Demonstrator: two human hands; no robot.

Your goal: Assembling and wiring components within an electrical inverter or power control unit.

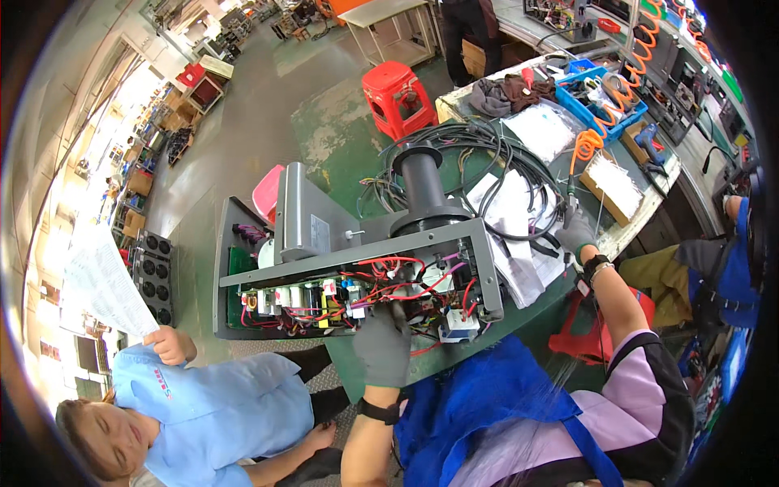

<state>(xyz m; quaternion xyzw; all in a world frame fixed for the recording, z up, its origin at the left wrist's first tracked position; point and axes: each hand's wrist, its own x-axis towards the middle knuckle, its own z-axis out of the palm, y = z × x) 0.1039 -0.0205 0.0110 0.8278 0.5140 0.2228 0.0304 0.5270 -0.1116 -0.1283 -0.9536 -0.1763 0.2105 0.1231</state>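
A grey metal machine chassis (357, 274) lies on the green-topped bench with its open side toward me. Inside show red and purple wires (398, 280), circuit parts and a white-and-blue block (459, 326). My left hand (383, 347), in a grey glove, reaches into the chassis at its lower edge; its fingers are hidden among the wires. Off to the right, my right hand (575, 230), also gloved, is closed around a slim dark air tool (571, 197) at the end of an orange coiled hose (588, 144). A black spool-shaped post (423, 185) stands on the chassis.
Black cables (495, 150) lie coiled behind the chassis, beside white papers (519, 260). A blue tray (580, 101), a carton (610, 188) and a power drill (649, 142) sit at the right. Red stools (398, 99) stand nearby. At left, a person in light blue (219, 398) holds a printed sheet (105, 280).
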